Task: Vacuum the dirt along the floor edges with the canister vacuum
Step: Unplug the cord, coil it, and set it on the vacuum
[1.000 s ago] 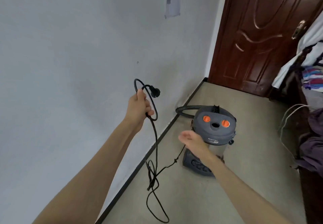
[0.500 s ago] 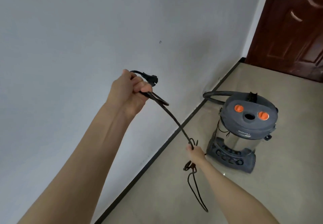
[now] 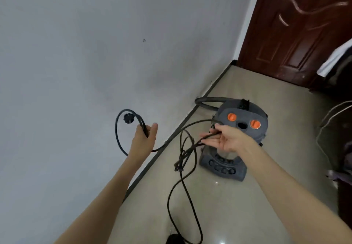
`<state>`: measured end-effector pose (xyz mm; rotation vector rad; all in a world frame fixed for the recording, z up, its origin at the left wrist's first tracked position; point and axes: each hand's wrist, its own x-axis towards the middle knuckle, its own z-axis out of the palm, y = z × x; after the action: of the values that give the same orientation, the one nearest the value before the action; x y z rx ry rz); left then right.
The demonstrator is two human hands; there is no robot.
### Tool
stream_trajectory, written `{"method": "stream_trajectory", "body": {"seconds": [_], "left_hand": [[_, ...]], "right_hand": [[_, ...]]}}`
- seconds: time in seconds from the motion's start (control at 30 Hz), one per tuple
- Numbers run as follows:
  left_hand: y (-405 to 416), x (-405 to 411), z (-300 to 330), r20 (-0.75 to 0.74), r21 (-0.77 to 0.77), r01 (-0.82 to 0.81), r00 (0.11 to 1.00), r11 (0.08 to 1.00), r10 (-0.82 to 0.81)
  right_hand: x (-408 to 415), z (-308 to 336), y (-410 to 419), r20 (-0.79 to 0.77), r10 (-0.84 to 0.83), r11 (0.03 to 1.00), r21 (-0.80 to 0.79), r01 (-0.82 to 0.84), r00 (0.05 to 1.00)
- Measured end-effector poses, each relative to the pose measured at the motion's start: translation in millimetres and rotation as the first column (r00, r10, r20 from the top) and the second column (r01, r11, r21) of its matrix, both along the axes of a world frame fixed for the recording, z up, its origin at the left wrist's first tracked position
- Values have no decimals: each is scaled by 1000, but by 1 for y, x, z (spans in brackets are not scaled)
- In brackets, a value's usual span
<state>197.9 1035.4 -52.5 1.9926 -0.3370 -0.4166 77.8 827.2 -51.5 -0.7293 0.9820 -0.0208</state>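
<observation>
The fingers of the left hand (image 3: pixel 144 139) are curled around the thin black power cord (image 3: pixel 187 186), close behind its round black plug (image 3: pixel 127 118). The plug sits just up and left of these fingers, and the cord makes a wide loop from it, down along the grey painted wall (image 3: pixel 76 62), and back behind the wrist. The right hand (image 3: pixel 224 140) is turned palm up with its fingers almost straight and a little spread; the cord lies across the palm under the thumb, so it rests there more than it is gripped. From these fingers the cord hangs down in a tangled bunch and then in long loops on the beige tiled floor (image 3: pixel 238 205). The grey canister vacuum with two orange round knobs (image 3: pixel 242 125) stands on the floor directly behind the right hand, near the black skirting line. Its black hose (image 3: pixel 209 101) curves out at the far side toward the wall. A dark red wooden door (image 3: pixel 297 30) is far beyond.
</observation>
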Motion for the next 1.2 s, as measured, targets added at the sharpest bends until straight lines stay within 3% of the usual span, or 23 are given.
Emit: {"method": "stream_trajectory", "body": {"seconds": [0.13,0.2,0.63,0.73,0.8,0.9,1.0,1.1,1.2], "left_hand": [[-46,-8,-23,-80,-73,376,921,924,-381],[-69,2,-26,-97,-56,475,873,878,-478],[-211,85,-16,75,-29,407,912,913,-404],[-238,99,-6,-36,-25,528,848,849,-528],[-257,105,1,-154,-79,569,804,819,-574],[-293,105,6,-380,-266,520,717,812,-584],[-337,99,10,-577,-435,354,596,828,-558],[-389,94,13,-677,-447,238,540,862,-500],[-444,84,11,-791,-397,118,459,910,-405]], "right_hand": [[35,42,-17,116,-49,998,-32,53,992],[52,54,-29,117,-89,994,-48,95,989],[108,83,-112,215,-252,957,-93,276,944],[94,81,-138,257,-317,914,-176,366,913],[80,68,-150,203,-323,876,-306,373,924],[61,28,-156,-29,-216,806,-569,162,976],[53,-12,-156,-170,32,765,-630,-134,985],[53,-35,-171,-142,184,710,-665,-231,973],[50,-45,-218,-325,150,550,-758,-352,934]]}}
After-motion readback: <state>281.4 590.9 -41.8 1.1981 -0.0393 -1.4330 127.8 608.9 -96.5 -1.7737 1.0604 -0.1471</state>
